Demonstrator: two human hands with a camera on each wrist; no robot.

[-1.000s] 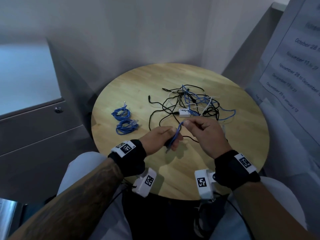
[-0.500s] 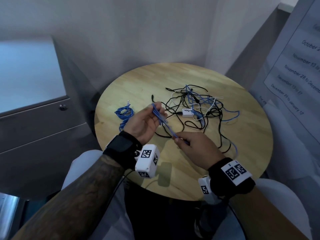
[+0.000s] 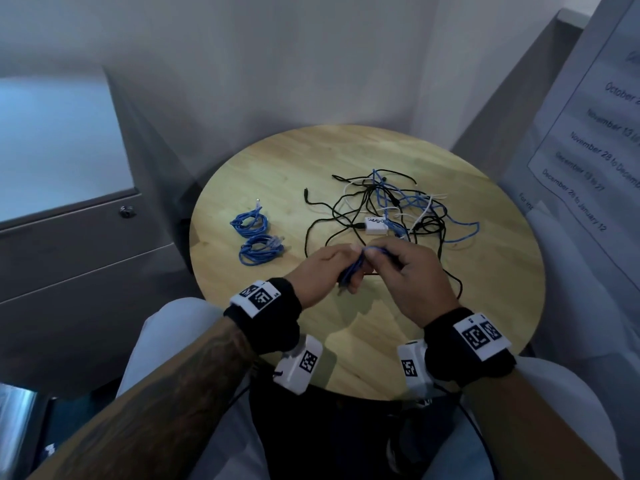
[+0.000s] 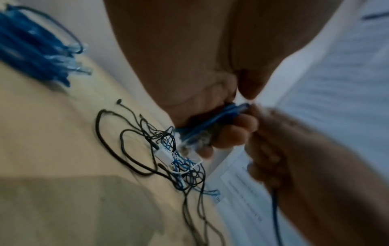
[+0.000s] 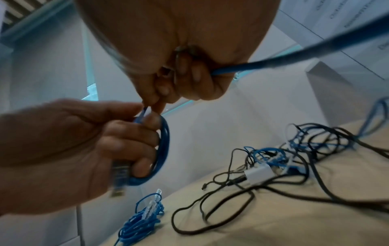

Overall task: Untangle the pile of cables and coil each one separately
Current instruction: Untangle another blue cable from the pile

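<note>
My left hand (image 3: 341, 270) grips a small coil of blue cable (image 3: 354, 270) above the near part of the round wooden table (image 3: 277, 161). My right hand (image 3: 379, 252) pinches the same cable at the top of the coil. In the right wrist view the loops (image 5: 163, 146) hang over the left fingers (image 5: 134, 143), and the cable's free run (image 5: 273, 61) leaves my right palm. That run leads back to a tangled pile of black, blue and white cables (image 3: 398, 206) around a white adapter (image 3: 376, 226). Two finished blue coils (image 3: 249, 221) (image 3: 261, 251) lie at the left.
A grey cabinet with a lock (image 3: 69, 254) stands close to the table's left edge. A panel with a printed notice (image 3: 588, 150) leans at the right, and walls close the corner behind. A loose black cable end (image 3: 306, 192) lies between the coils and the pile.
Half a second ago my hands were apart with the blue cable stretched between them. Now they have come together and another loop lies in my left hand.
</note>
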